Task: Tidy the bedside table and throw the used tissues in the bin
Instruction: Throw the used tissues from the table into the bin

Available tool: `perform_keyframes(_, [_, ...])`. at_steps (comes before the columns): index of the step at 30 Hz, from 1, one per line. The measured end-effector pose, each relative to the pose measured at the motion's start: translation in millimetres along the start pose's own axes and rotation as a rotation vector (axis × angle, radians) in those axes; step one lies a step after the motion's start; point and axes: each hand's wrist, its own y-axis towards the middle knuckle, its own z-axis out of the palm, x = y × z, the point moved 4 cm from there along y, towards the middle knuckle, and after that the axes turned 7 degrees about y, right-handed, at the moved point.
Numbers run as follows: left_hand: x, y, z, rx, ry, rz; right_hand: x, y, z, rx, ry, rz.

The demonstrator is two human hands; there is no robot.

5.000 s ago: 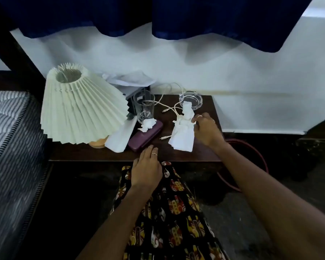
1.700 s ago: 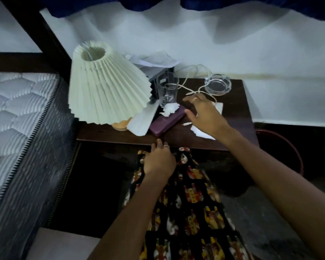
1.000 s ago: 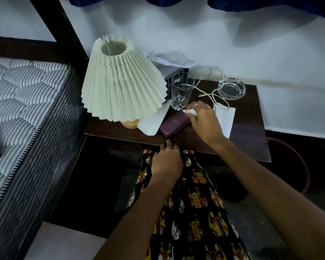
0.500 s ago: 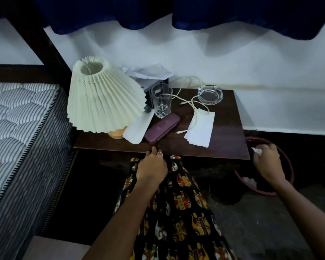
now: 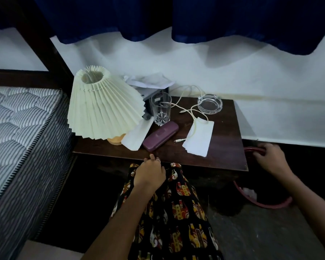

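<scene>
We are looking at a dim room where a white wall is running behind everything, with a faint yellowish line crossing it low down. Dark blue curtains are hanging from the top, their wavy hems casting soft shadows on the plaster. At the left edge, a striped quilted mattress is lying on a dark bed frame, whose post is rising toward the curtains. A dark skirting band is running along the foot of the wall at right, and a grey, rough floor is spreading below it.
</scene>
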Motion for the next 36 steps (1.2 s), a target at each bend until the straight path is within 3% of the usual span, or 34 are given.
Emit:
perform_keyframes(8, [2.8,3.6,5.6,0.008,-0.008,0.022,214.5,-6.4,-1.5,-0.116,0.165,-0.688])
perform_keyframes(14, [5.3,6.7,9.7,0.004,0.015,0.066,325.1,-25.5,45.6,-0.079,0.021,-0.899])
perform_keyframes(20, [9.1,7.8,12.6,0.01,-0.017,0.083,365.1,-18.9,82.5,0.046,-0.212,-0.867])
perform_keyframes(24, [9.2,8.1,13.8,0.015,-0.016,0.096,374.5,-15.3,83.4,-0.005,-0.294,-0.825])
perform_keyframes(29, [10.1,9.8,11.0,0.032,-0.001,0.098,375.6,-11.7,65.5,-0.078,-0.175,-0.751])
perform_keyframes(36, [8.9,7.4,10.6,0.027,-0.006,0.084,350.4,-3.4,34.5,-0.232,-0.102,-0.893])
